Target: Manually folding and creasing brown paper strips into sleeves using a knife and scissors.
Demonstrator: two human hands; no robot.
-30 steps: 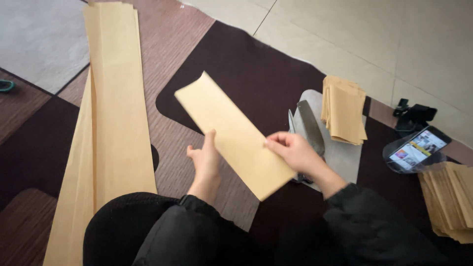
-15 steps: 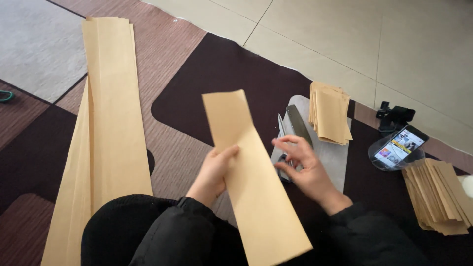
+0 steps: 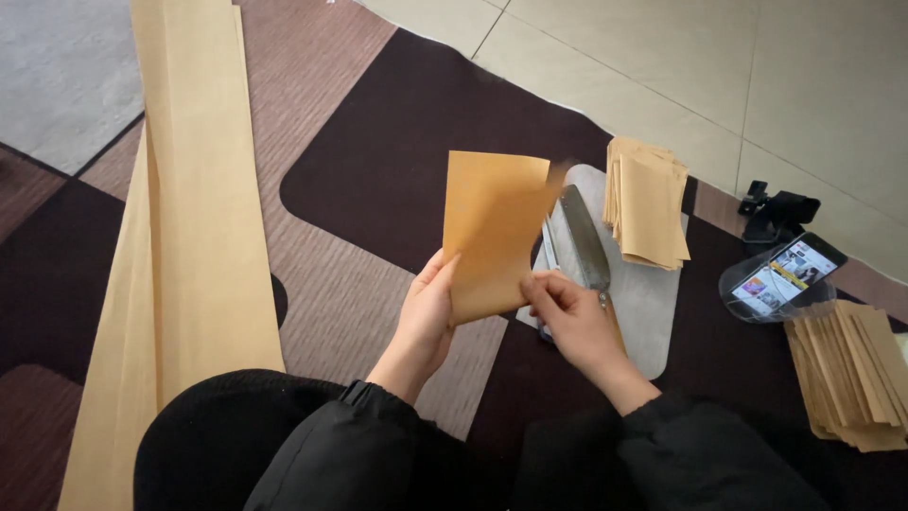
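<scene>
A folded sheet of tan kraft paper (image 3: pixel 492 227) stands tilted upright in front of me. My left hand (image 3: pixel 427 312) grips its lower left edge. My right hand (image 3: pixel 567 317) pinches its lower right corner. Both sleeves are black. Behind the paper lies a grey cutting board (image 3: pixel 653 293) with a long metal blade (image 3: pixel 584 237) on it. A small stack of cut tan sheets (image 3: pixel 648 203) rests on the board's far end.
A tall stack of long tan paper strips (image 3: pixel 189 218) lies at the left on a brown patterned rug (image 3: pixel 378 161). A phone (image 3: pixel 790 270) sits on a clear stand at the right, with another stack of tan pieces (image 3: pixel 851 369) beside it. Pale floor tiles (image 3: pixel 719 66) lie beyond.
The long paper strip swung from slanted across my lap to upright and now looks much shorter, as if folded. Both hands moved to its lower edge.
</scene>
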